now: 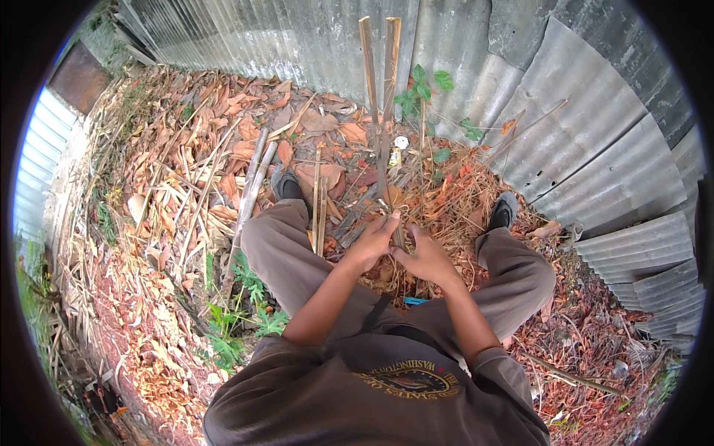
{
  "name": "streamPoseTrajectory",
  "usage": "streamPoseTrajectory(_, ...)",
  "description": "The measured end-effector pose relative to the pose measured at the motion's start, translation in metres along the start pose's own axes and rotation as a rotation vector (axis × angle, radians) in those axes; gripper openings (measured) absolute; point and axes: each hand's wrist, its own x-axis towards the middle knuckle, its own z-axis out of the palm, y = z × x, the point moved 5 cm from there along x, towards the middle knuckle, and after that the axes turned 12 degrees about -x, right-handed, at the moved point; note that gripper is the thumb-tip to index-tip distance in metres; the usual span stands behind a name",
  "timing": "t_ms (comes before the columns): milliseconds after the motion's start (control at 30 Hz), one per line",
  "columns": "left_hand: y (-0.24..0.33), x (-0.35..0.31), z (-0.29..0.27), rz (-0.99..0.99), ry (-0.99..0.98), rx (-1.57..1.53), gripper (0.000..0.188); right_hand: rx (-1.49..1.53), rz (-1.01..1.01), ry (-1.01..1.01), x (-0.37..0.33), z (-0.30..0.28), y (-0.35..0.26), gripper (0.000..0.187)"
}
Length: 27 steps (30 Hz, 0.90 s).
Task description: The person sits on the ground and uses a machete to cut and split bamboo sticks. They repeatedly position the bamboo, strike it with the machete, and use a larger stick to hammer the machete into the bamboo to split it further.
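Both my hands are in front of me, low over the leaf litter between my bent legs. My left hand (374, 241) is closed, thumb and fingers pressed on the lower part of a long wooden stick (383, 175). Close beside it, my right hand (429, 257) is held with thumb and fingers apart around the stick's lower end, without a visible grip. Two pale-tipped upright sticks, a left one (368, 63) and a right one (391, 63), rise toward the metal fence and come together lower down. The stick's foot is partly hidden by my hands.
A corrugated metal fence (282, 44) runs across the far side and curves round the right. Dry leaves (223, 104) and straw cover the ground. Bamboo poles (254, 182) lie left of my left foot. A blue object (415, 301) lies near my lap. Green leaves (420, 89) grow beside the sticks.
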Motion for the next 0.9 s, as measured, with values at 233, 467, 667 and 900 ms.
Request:
streamPoseTrajectory(233,0.090,-0.046,-0.015,0.896,0.311,0.772,0.063,0.223,0.258,0.137,0.000,0.041,0.016,0.029)
streamPoseTrajectory(467,0.248,-0.031,0.040,1.280,0.233,0.528,0.061,0.159,0.367,0.028,0.036,0.051,0.005,0.032)
streamPoseTrajectory(667,0.258,-0.003,0.024,1.186,0.037,0.260,0.022,0.630,0.342,-0.164,0.037,0.096,0.027,0.035)
streamPoseTrajectory(900,0.270,-0.005,-0.008,1.121,-0.016,0.153,0.023,0.468,0.381,-0.128,0.044,0.116,0.045,0.024)
